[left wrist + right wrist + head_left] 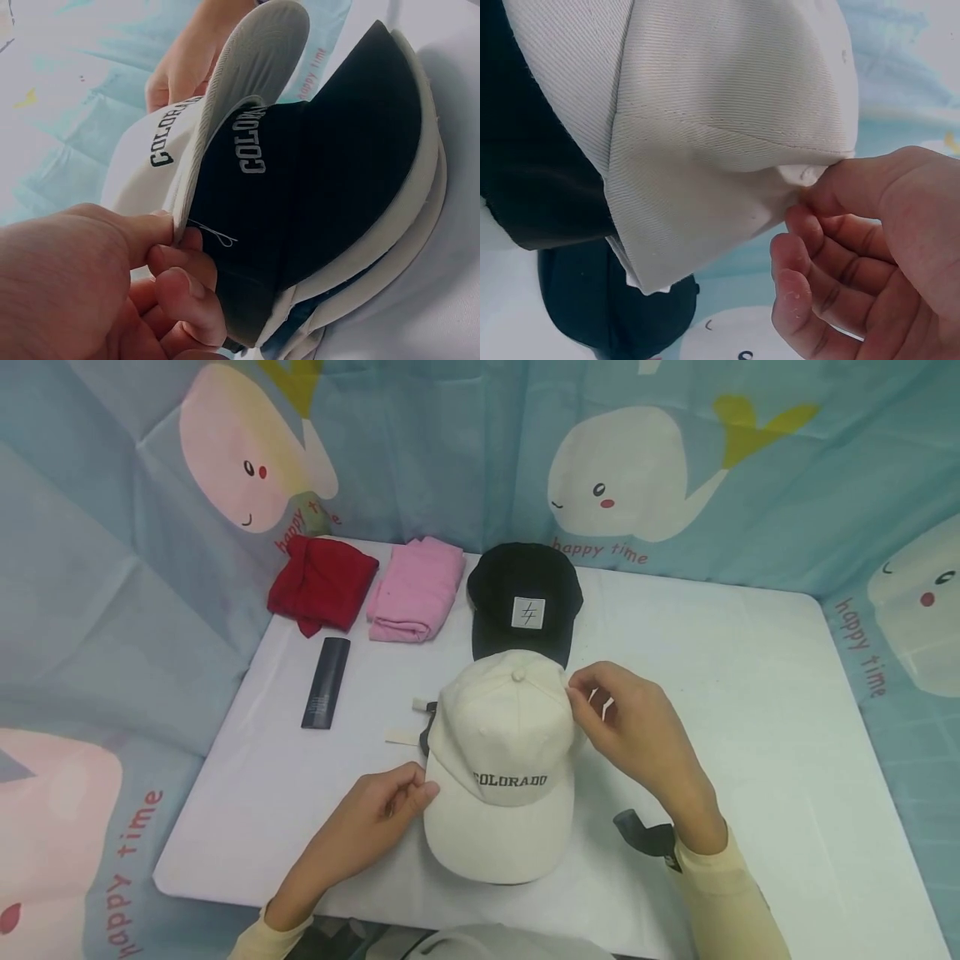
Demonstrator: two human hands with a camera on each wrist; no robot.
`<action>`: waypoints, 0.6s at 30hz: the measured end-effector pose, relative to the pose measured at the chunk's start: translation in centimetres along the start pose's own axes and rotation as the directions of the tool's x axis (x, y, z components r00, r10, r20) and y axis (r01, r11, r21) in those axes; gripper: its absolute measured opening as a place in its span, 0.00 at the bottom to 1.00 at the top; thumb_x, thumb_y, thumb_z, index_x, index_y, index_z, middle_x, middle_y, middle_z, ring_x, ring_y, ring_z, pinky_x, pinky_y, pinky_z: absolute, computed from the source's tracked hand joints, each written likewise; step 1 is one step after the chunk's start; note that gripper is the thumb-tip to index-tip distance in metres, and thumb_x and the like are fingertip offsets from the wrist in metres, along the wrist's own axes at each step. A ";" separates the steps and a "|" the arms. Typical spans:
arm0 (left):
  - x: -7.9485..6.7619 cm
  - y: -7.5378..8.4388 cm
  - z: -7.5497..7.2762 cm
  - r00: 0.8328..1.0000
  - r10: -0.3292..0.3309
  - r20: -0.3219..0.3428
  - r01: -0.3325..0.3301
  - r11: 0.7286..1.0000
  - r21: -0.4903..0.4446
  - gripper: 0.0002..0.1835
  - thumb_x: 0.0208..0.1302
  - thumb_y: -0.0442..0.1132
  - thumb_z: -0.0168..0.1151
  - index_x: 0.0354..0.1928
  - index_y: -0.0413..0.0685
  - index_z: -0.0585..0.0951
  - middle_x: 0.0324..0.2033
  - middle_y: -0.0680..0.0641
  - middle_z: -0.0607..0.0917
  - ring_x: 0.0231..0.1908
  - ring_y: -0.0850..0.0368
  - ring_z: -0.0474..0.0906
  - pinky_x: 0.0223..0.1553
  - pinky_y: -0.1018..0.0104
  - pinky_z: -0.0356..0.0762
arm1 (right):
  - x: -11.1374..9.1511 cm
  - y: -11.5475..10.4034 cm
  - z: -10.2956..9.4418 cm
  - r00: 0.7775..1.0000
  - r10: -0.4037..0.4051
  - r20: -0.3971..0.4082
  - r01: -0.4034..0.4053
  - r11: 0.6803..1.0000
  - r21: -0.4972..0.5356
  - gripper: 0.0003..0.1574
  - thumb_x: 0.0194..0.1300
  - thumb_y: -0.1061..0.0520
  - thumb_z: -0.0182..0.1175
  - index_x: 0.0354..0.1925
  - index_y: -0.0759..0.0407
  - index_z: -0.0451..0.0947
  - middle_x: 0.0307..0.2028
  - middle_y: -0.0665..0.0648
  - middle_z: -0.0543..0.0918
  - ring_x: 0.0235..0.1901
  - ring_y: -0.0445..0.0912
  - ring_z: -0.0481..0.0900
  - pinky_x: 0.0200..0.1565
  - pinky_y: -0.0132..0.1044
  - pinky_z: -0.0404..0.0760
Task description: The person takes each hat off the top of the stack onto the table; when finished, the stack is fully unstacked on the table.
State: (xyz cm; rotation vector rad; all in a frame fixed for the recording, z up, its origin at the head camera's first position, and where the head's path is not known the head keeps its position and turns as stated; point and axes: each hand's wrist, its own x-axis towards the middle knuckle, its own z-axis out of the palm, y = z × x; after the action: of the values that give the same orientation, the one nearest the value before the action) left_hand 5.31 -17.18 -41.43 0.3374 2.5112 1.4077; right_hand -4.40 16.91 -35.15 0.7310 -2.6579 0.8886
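A cream baseball cap point(510, 727) lettered COLORADO sits tilted on top of a stack of caps. My left hand point(367, 818) pinches the edge of its brim between thumb and fingers. On the other side, my right hand point(637, 727) pinches the cloth of the crown point(727, 142), with the other fingers loosely curled. Directly beneath, a black cap point(337, 150) with the same lettering shows in the left wrist view. Pale and dark brims point(375, 255) lie under that one; the head view hides most of the stack.
Behind the stack lies a black cap with a white square patch point(528, 612). Folded pink cloth point(416, 589) and red cloth point(322, 585) rest at the back left of the white table point(720, 693). A dark flat tube point(326, 685) lies left of the stack. Whale-print curtains point(450, 452) surround the table.
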 end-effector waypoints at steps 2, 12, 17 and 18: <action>0.0 0.0 0.1 1.000 0.003 -0.007 -0.003 1.000 -0.001 0.15 0.79 0.57 0.59 0.31 0.64 0.75 0.16 0.63 0.61 0.17 0.69 0.57 0.19 0.70 0.58 | 0.1 -0.1 -0.1 1.000 -0.007 -0.010 0.007 1.000 0.002 0.04 0.71 0.60 0.65 0.44 0.54 0.83 0.34 0.46 0.84 0.29 0.38 0.77 0.29 0.34 0.77; 0.1 0.1 0.1 1.000 0.010 -0.029 -0.010 1.000 -0.003 0.15 0.79 0.57 0.59 0.32 0.64 0.75 0.17 0.62 0.62 0.18 0.69 0.57 0.19 0.70 0.59 | 0.7 -0.5 -0.4 0.999 -0.022 -0.033 0.023 0.999 0.022 0.04 0.72 0.60 0.65 0.44 0.55 0.83 0.35 0.46 0.83 0.29 0.39 0.78 0.30 0.36 0.79; 0.3 0.4 -0.1 0.999 0.013 -0.041 -0.013 1.000 0.002 0.15 0.79 0.56 0.59 0.32 0.64 0.75 0.17 0.62 0.62 0.18 0.69 0.58 0.19 0.70 0.59 | 1.0 -0.6 -0.5 0.999 -0.029 -0.044 0.030 0.999 0.018 0.04 0.71 0.61 0.65 0.44 0.56 0.83 0.35 0.48 0.84 0.29 0.39 0.77 0.30 0.37 0.80; 0.3 0.4 -0.1 0.999 0.016 -0.044 -0.016 1.000 0.003 0.14 0.79 0.56 0.59 0.32 0.64 0.75 0.17 0.62 0.63 0.18 0.69 0.58 0.19 0.70 0.59 | 1.1 -0.6 -0.5 0.998 -0.031 -0.047 0.032 0.999 0.017 0.04 0.71 0.61 0.65 0.44 0.56 0.83 0.35 0.48 0.84 0.30 0.39 0.77 0.30 0.37 0.80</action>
State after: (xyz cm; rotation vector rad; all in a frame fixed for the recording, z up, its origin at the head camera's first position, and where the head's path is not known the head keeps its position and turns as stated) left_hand 5.00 -16.96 -41.00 0.3308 2.5513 1.4326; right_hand -4.94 16.39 -34.04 0.7442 -2.5935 0.9117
